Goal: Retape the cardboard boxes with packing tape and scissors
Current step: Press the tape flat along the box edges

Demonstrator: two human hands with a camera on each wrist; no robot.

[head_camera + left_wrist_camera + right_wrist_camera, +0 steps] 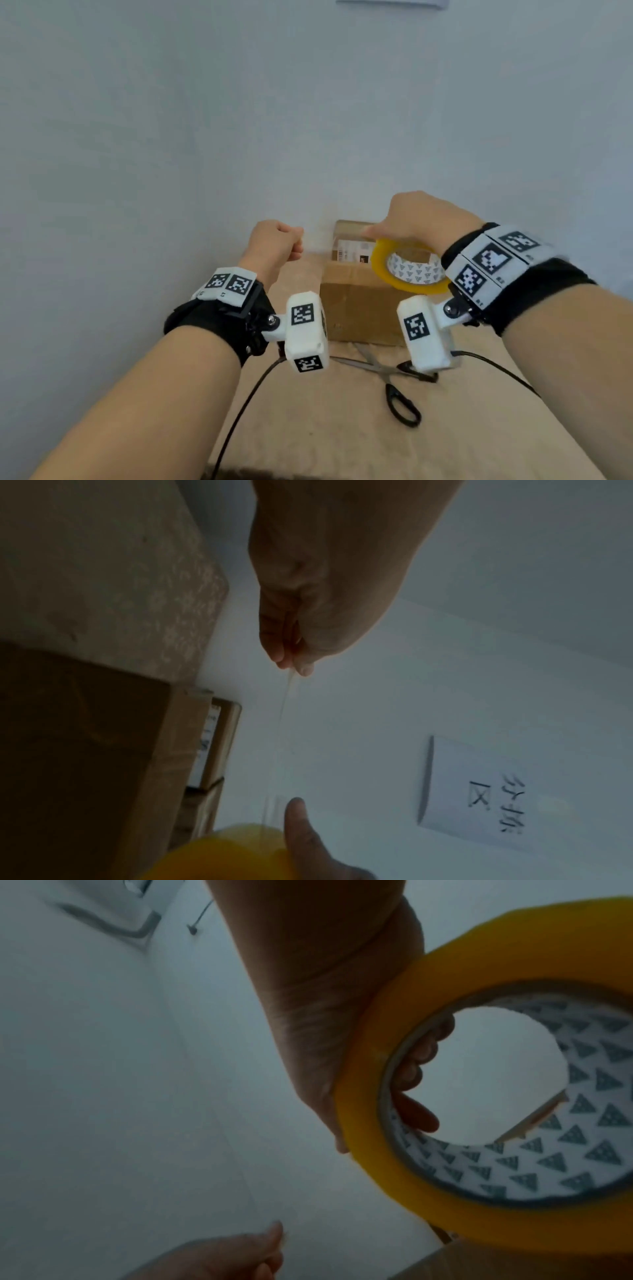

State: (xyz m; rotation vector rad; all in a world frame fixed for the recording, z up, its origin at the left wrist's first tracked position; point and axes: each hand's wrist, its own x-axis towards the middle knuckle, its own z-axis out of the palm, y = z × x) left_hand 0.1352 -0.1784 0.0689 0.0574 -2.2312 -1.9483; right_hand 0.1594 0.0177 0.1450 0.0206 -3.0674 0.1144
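- Two cardboard boxes [356, 301] sit stacked against the wall; the upper one's label is unreadable.
- Right hand [421, 219] grips the yellow tape roll [407, 270] above them.
- Left hand [274, 243] pinches the pulled clear strip [286, 696].
- Scissors [394, 387] lie nearby.

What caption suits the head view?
Left hand pulls clear tape from the yellow roll gripped by the right hand above a cardboard box.
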